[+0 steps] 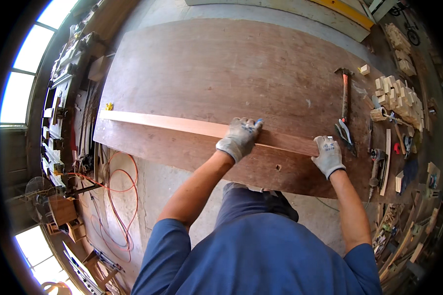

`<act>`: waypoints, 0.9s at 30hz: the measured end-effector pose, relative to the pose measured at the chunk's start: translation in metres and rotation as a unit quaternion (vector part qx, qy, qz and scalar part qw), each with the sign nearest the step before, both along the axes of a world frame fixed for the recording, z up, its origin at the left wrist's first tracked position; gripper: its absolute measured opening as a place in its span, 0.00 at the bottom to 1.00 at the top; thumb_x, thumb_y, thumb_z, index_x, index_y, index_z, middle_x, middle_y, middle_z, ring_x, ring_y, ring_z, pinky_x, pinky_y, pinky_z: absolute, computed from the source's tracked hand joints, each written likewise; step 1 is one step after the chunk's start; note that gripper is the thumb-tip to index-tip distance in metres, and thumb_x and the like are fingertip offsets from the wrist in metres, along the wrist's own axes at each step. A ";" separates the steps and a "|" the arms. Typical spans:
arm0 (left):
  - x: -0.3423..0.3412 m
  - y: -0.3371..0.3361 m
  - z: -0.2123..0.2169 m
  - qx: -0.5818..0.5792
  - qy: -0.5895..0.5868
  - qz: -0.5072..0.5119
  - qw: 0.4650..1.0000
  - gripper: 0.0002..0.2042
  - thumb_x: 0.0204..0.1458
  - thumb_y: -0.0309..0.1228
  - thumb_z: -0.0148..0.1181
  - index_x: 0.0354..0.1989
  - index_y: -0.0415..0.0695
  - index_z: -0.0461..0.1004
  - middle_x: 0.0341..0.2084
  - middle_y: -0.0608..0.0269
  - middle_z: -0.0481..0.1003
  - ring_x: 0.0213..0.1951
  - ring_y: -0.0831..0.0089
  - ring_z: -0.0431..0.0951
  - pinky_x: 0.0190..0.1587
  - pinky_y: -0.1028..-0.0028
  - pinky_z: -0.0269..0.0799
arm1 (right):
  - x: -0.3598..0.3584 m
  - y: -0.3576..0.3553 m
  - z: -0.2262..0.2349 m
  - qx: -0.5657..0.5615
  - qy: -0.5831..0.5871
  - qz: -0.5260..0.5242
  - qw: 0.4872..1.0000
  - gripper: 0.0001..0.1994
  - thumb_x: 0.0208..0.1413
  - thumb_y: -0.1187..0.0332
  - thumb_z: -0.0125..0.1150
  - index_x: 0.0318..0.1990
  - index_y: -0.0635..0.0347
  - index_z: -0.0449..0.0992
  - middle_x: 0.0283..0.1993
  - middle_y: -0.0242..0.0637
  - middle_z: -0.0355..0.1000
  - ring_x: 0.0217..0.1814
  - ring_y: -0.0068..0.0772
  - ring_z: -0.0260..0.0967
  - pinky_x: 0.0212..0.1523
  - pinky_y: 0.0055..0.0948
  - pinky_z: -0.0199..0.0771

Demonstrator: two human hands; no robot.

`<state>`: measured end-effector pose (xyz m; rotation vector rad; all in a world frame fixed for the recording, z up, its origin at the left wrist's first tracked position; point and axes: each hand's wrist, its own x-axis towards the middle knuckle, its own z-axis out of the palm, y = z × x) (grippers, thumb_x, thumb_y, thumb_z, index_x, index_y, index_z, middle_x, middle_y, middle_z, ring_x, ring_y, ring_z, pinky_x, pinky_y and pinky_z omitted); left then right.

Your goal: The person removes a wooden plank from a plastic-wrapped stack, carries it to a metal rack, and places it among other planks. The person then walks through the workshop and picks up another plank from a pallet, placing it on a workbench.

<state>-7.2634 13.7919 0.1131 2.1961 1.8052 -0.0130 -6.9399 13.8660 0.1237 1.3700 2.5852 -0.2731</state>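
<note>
A long, narrow wooden board (182, 123) lies across the brown plywood tabletop (197, 69), pale on its left stretch and darker toward the right. Gloved in grey-white, my left hand (241, 137) is closed over the board a little right of its middle. A small blue bit (260, 121) shows at that hand's fingertips; what it is I cannot make out. My right hand (328, 153), in a matching glove, grips the board's right end. Some of its fingers are hidden.
A claw hammer (346, 93) and pliers (346, 133) lie beyond my right hand. Stacked wood blocks (398, 98) and a power tool (377, 164) sit at the table's right. A small yellow object (109, 106) lies near the board's left end. An orange hose (114, 189) coils on the floor.
</note>
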 end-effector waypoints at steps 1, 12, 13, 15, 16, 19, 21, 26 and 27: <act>-0.010 -0.003 0.000 0.005 0.007 0.006 1.000 0.29 0.48 0.32 0.66 0.62 0.46 0.68 0.47 0.52 0.77 0.53 0.56 0.75 0.55 0.58 0.69 | -0.001 0.000 0.002 -0.003 -0.004 -0.003 1.000 0.27 0.39 0.62 0.77 0.49 0.53 0.73 0.48 0.41 0.74 0.55 0.44 0.71 0.56 0.42 0.69; -0.043 -0.013 -0.005 0.049 -0.092 0.040 0.994 0.16 0.49 0.25 0.59 0.49 0.44 0.74 0.43 0.53 0.78 0.51 0.53 0.76 0.55 0.59 0.71 | 0.003 0.002 -0.004 0.015 0.020 0.011 1.000 0.27 0.38 0.63 0.77 0.48 0.53 0.73 0.49 0.41 0.73 0.57 0.45 0.69 0.56 0.43 0.69; -0.043 -0.012 -0.005 0.058 -0.098 0.038 0.993 0.13 0.51 0.24 0.57 0.47 0.44 0.75 0.42 0.53 0.78 0.50 0.54 0.76 0.54 0.59 0.71 | 0.003 0.003 -0.004 0.013 0.019 0.012 1.000 0.27 0.38 0.63 0.76 0.49 0.53 0.73 0.49 0.41 0.72 0.57 0.45 0.69 0.56 0.43 0.69; -0.044 -0.012 -0.008 0.052 -0.090 0.031 0.994 0.12 0.51 0.24 0.56 0.45 0.44 0.75 0.41 0.52 0.78 0.49 0.54 0.76 0.54 0.59 0.71 | 0.003 0.003 -0.004 0.007 0.017 0.012 1.000 0.27 0.38 0.63 0.76 0.49 0.54 0.72 0.49 0.41 0.72 0.57 0.45 0.68 0.56 0.43 0.68; -0.044 -0.011 -0.007 0.050 -0.086 0.028 0.995 0.12 0.51 0.24 0.56 0.45 0.44 0.75 0.41 0.52 0.78 0.49 0.53 0.77 0.53 0.59 0.71 | 0.003 0.003 -0.004 0.004 0.016 0.011 1.000 0.28 0.38 0.63 0.76 0.49 0.54 0.72 0.50 0.42 0.72 0.57 0.46 0.68 0.57 0.43 0.68; -0.045 -0.009 -0.006 0.022 -0.080 0.024 0.996 0.16 0.48 0.26 0.61 0.48 0.43 0.74 0.42 0.51 0.78 0.50 0.51 0.76 0.54 0.58 0.72 | 0.003 0.002 -0.005 0.004 0.012 0.011 1.000 0.28 0.39 0.63 0.76 0.50 0.54 0.72 0.50 0.42 0.72 0.57 0.46 0.68 0.58 0.43 0.66; -0.046 -0.009 -0.006 0.029 -0.078 0.022 0.996 0.16 0.48 0.26 0.61 0.47 0.43 0.74 0.42 0.51 0.78 0.49 0.51 0.76 0.53 0.58 0.73 | 0.002 0.002 -0.004 0.002 0.004 0.009 1.000 0.27 0.40 0.63 0.75 0.50 0.54 0.72 0.51 0.42 0.72 0.57 0.46 0.68 0.59 0.44 0.65; -0.046 -0.006 -0.006 0.010 -0.070 0.015 0.997 0.14 0.48 0.26 0.61 0.45 0.42 0.74 0.41 0.50 0.78 0.49 0.51 0.77 0.53 0.58 0.73 | -0.003 0.000 -0.001 0.002 -0.004 -0.001 1.000 0.27 0.40 0.63 0.75 0.50 0.54 0.73 0.51 0.42 0.72 0.58 0.46 0.68 0.59 0.43 0.65; -0.047 -0.006 -0.006 0.007 -0.068 0.013 0.998 0.14 0.48 0.26 0.61 0.45 0.42 0.74 0.41 0.50 0.78 0.49 0.51 0.77 0.53 0.58 0.73 | -0.004 -0.001 0.000 0.001 -0.006 -0.004 1.000 0.27 0.40 0.63 0.75 0.50 0.54 0.73 0.51 0.42 0.72 0.58 0.46 0.68 0.59 0.43 0.65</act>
